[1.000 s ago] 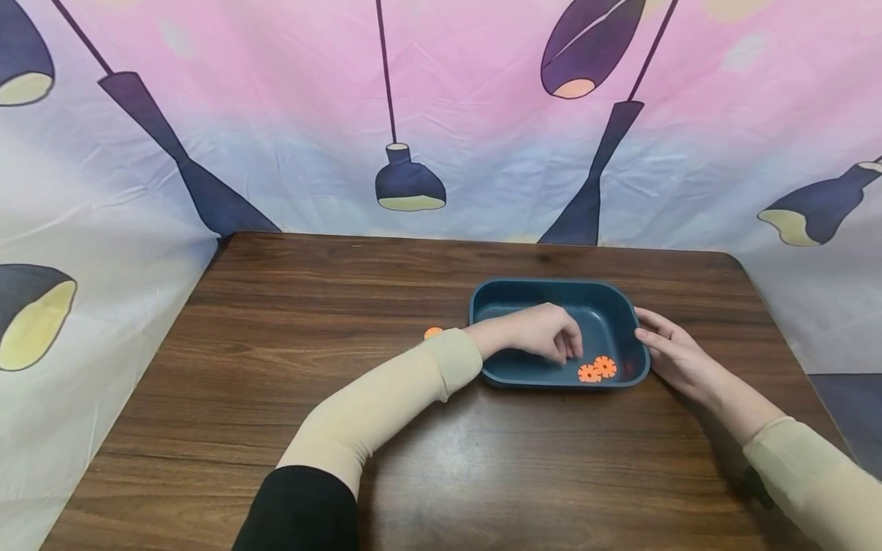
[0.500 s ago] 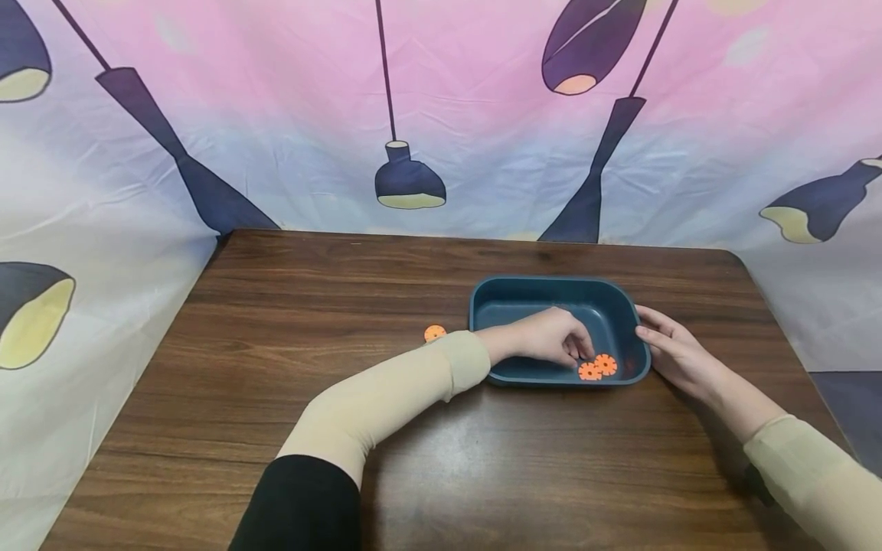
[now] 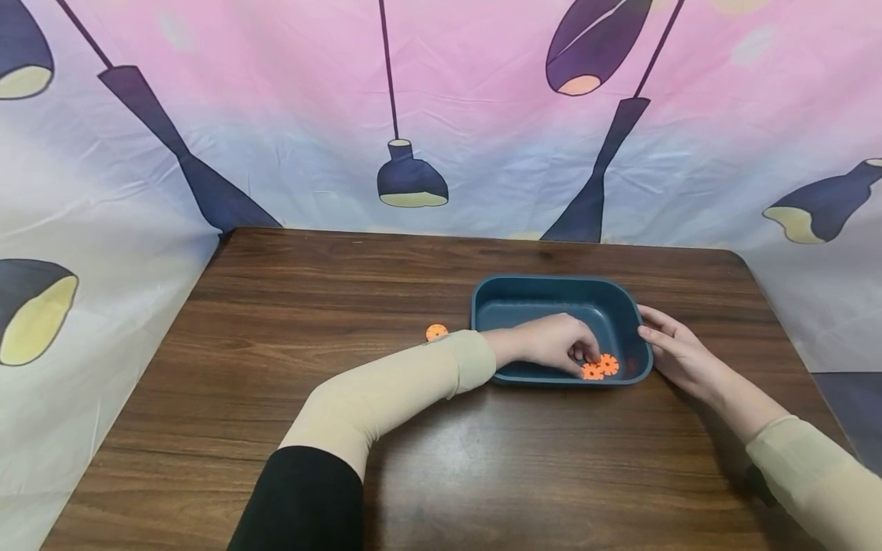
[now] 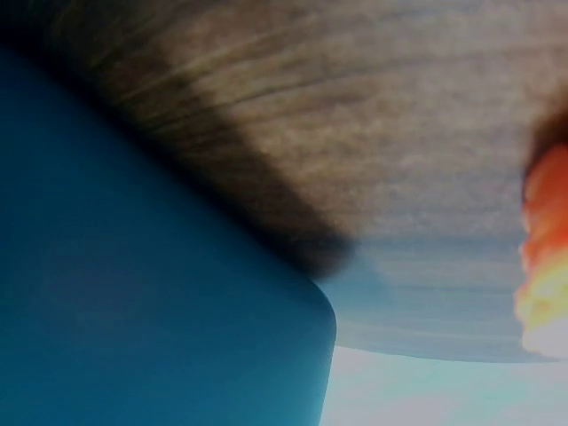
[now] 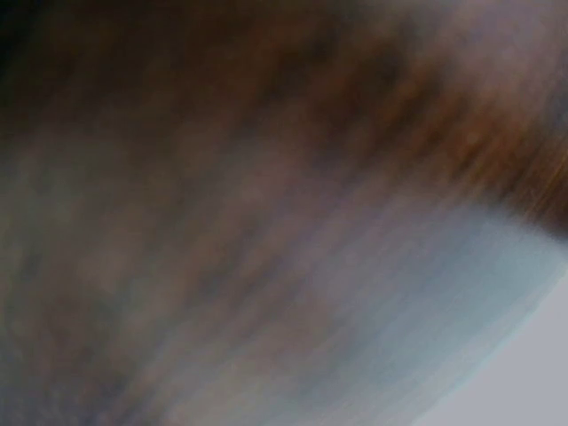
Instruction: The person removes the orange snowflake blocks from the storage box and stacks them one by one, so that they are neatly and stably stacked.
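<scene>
A dark blue tray stands on the table, right of the middle. My left hand reaches inside it over the left end, fingers bent. Its thumb and a finger, spread apart, stand at the edge of two overlapping orange notched discs on the tray's floor; whether they pinch one is unclear. My right hand holds the tray's right end, thumb at the rim and fingers against the outside. In the left wrist view the tray wall fills the left; an orange disc is cut off at the right.
Another orange disc lies on the wooden table left of the tray, beside my left sleeve. A fabric backdrop with printed lamps hangs behind the table. Blur covers the right wrist view.
Inside the tray my left hand has moved right and slightly toward me, up to the two discs. The disc outside has come into fuller view. My right hand and the tray stay in place.
</scene>
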Motion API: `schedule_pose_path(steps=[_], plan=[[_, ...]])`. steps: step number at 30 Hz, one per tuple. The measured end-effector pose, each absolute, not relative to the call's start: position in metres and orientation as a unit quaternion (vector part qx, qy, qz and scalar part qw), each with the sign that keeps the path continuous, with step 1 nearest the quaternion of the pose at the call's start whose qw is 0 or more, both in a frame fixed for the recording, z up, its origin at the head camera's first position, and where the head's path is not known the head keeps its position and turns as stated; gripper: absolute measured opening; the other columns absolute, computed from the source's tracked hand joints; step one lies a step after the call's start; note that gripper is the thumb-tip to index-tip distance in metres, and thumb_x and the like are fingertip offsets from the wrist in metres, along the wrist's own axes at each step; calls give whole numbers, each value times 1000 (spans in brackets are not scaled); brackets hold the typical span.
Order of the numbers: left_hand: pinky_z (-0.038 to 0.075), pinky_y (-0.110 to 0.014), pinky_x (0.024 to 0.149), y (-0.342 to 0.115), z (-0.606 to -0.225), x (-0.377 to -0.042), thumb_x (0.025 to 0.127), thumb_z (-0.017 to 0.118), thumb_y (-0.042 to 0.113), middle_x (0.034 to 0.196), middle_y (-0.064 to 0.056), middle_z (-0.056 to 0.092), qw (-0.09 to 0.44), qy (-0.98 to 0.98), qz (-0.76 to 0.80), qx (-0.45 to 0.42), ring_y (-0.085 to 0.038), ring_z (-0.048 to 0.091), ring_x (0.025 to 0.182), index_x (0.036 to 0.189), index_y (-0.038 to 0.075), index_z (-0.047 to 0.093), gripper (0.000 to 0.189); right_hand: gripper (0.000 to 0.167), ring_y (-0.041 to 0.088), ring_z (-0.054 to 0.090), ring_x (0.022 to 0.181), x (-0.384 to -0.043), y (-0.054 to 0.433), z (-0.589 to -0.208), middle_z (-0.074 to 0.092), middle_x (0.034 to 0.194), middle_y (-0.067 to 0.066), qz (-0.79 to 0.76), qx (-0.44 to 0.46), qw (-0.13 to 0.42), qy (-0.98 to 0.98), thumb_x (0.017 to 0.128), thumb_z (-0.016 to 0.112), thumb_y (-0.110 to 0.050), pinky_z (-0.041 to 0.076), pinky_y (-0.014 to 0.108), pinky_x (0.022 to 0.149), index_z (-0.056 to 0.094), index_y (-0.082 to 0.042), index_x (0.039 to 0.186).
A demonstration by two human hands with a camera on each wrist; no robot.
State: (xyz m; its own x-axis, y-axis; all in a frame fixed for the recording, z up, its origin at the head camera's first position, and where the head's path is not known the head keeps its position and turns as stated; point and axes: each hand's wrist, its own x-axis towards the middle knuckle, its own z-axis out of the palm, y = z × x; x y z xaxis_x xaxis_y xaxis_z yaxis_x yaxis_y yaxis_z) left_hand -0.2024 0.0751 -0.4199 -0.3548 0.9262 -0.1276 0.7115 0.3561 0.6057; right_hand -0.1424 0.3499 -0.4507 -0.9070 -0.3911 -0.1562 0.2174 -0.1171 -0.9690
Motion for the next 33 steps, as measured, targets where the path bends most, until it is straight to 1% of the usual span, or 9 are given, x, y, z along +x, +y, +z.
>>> schedule_pose_path(steps=[8,13,17,23,28,33], plan=[[49,-7,92,77,-419,-201,99,78,20,132,0,72,217,788,198,541,-4,66,109,133,13,74,34,36,-5,65,122,-143,351,-452,70,132,-14,-755,-68,207,618,115,41,-10,54,14,98,58,-33,137],[49,-8,92,78,-421,-201,100,76,21,134,1,71,215,786,186,549,-3,65,110,134,14,73,35,38,-4,65,123,-143,351,-452,70,133,-14,-757,-79,207,615,115,40,-9,55,15,98,58,-32,138],[49,-7,91,79,-424,-203,100,76,18,133,1,72,222,773,197,560,-3,65,108,133,14,74,33,39,-4,65,123,-143,351,-453,69,134,-15,-753,-83,209,618,115,39,-8,55,15,98,58,-33,139],[48,-6,91,80,-426,-202,101,75,14,134,0,72,234,764,199,568,-3,65,108,133,14,74,32,36,-6,64,122,-142,352,-453,69,133,-17,-746,-70,210,628,115,40,-10,55,14,97,57,-34,137],[48,-6,90,79,-425,-201,100,76,14,131,0,72,231,767,192,566,-5,64,107,131,14,75,31,36,-7,64,122,-141,351,-453,68,132,-17,-749,-67,211,624,115,41,-11,55,14,98,56,-34,137],[47,-6,87,78,-425,-201,98,78,14,123,2,71,229,773,198,557,-4,61,101,124,14,77,26,35,-6,64,122,-141,350,-452,68,132,-17,-747,-69,208,627,115,40,-10,54,14,98,55,-34,137]])
